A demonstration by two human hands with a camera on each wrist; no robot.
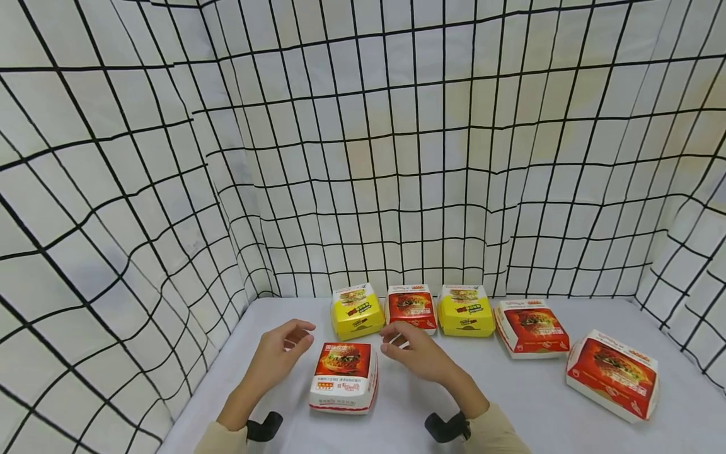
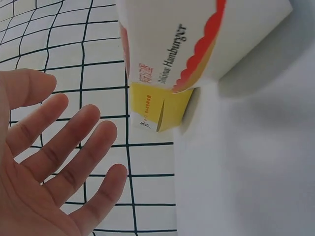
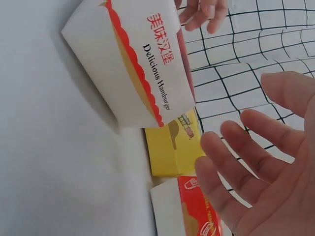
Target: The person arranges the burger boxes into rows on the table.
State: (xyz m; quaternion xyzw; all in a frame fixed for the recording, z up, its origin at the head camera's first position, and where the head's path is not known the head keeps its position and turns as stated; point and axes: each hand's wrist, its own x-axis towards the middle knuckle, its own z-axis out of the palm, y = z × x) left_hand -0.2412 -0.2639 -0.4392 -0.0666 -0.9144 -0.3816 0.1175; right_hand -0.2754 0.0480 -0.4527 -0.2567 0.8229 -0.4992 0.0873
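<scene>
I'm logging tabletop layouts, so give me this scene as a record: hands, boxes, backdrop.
left hand: left of the near box, holding nothing
right hand: right of the near box, holding nothing
near box: red and white, between the hands
yellow boxes: two, toward the back
other red boxes: three, one between the yellow pair, two farther right
backdrop: white, black grid

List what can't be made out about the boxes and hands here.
- Inside of the front box: hidden by its closed lid and sides, all views.
- Its smallest front print: too small, head view.
- Lower left corner of the red box between the yellow boxes: behind the right hand, head view.
- Left hand: partly cut off by the picture's edge, left wrist view.
</scene>
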